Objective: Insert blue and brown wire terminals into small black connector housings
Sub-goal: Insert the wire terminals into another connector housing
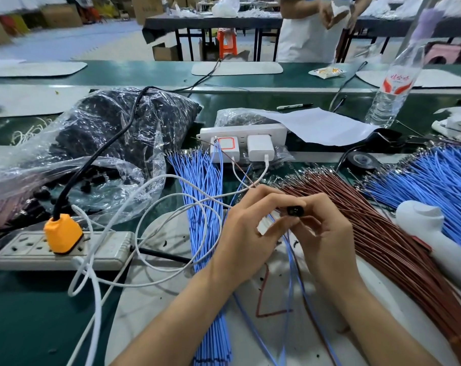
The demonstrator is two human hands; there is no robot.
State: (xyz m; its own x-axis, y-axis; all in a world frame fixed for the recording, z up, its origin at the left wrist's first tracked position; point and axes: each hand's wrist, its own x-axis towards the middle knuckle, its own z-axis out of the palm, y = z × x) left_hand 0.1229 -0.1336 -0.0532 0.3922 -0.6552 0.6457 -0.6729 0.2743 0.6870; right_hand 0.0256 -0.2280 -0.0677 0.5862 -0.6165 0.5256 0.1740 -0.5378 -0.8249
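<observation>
Presently the fingers [273,197] of left hand [244,236] and right hand [328,233] pinch a small black plastic connector housing [293,210]; the thin blue wire [290,262] below it may buckle if pushed crooked.

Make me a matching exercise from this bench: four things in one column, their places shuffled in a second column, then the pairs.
Things
1. black connector housing
2. orange plug
3. brown wire bundle
4. water bottle

Places
A. standing at the far right
B. pinched between the fingertips of the left hand and the right hand
C. lying fanned out to the right of the hands
D. plugged into the grey power strip at the left

Pairs: 1-B, 2-D, 3-C, 4-A
</observation>
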